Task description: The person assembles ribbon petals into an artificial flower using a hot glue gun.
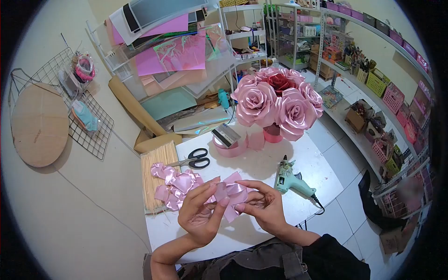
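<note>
Between my two hands, at the front of the white table, is a piece of pink satin ribbon (pixel 232 213). My left hand (pixel 201 210) pinches its left side between thumb and fingertips. On the right side, my right hand (pixel 263 205) grips the ribbon with thumb and index finger. A heap of folded pink ribbon pieces (pixel 179 183) lies just left of my left hand, partly on a bundle of thin wooden sticks (pixel 149 175). Black-handled scissors (pixel 198 159) rest behind the heap. To the right of my right hand lies a mint-green glue gun (pixel 296 182).
A bouquet of large pink satin roses (pixel 280 100) with a dark red one stands at the table's back. Beside it are a pink ribbon roll (pixel 228 148) and a small grey-and-white box (pixel 226 135). Shelves (pixel 359 84) with baskets line the right; sheets (pixel 172 56) hang behind.
</note>
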Tool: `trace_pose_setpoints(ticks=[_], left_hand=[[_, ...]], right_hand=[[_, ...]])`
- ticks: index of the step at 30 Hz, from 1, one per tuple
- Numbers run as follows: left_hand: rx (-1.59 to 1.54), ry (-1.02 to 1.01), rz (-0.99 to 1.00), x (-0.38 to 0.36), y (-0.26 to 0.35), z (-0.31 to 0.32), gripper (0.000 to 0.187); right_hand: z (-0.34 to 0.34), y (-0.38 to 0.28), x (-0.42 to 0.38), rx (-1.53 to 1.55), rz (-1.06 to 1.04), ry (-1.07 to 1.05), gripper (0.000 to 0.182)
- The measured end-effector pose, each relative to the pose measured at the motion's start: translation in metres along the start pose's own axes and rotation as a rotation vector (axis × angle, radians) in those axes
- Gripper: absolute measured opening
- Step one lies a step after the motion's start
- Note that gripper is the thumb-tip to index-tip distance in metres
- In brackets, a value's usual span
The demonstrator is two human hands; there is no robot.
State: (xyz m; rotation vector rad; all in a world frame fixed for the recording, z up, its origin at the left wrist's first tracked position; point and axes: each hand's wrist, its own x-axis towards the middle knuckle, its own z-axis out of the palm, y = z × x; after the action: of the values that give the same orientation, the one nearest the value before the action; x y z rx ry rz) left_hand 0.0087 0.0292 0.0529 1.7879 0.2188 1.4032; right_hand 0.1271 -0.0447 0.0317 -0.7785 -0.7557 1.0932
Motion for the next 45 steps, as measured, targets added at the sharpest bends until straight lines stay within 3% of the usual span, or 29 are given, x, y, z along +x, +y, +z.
trace_pose_setpoints(ticks=[4, 9, 15, 23, 29, 40, 43, 45], left_hand=[[-0.002, -0.013, 0.019, 0.0, -0.002, -0.001, 0.037], [-0.005, -0.073, -0.133, 0.006, 0.006, 0.005, 0.049], [0.022, -0.093, -0.152, 0.005, -0.002, 0.0, 0.051], [0.049, -0.106, -0.128, 0.005, -0.001, 0.0, 0.051], [0.018, -0.069, -0.095, 0.004, -0.003, 0.001, 0.052], [-0.018, -0.111, -0.144, 0.005, -0.009, -0.002, 0.056], [-0.27, -0.139, -0.121, 0.013, -0.011, -0.009, 0.061], [-0.209, -0.26, -0.308, 0.02, -0.009, -0.019, 0.064]], right_hand=[[-0.002, 0.002, 0.0, -0.046, -0.021, 0.015, 0.043], [-0.004, -0.003, 0.002, -0.083, -0.065, 0.048, 0.042], [-0.005, -0.005, 0.0, -0.102, -0.022, 0.046, 0.041], [-0.008, 0.002, 0.0, -0.044, -0.068, 0.074, 0.013], [-0.004, -0.006, 0.0, -0.069, 0.066, -0.025, 0.018], [-0.012, -0.002, 0.003, -0.128, 0.039, -0.033, 0.014], [-0.021, -0.009, 0.004, -0.176, 0.049, -0.045, 0.013], [-0.026, -0.012, 0.005, -0.224, 0.089, -0.044, 0.011]])
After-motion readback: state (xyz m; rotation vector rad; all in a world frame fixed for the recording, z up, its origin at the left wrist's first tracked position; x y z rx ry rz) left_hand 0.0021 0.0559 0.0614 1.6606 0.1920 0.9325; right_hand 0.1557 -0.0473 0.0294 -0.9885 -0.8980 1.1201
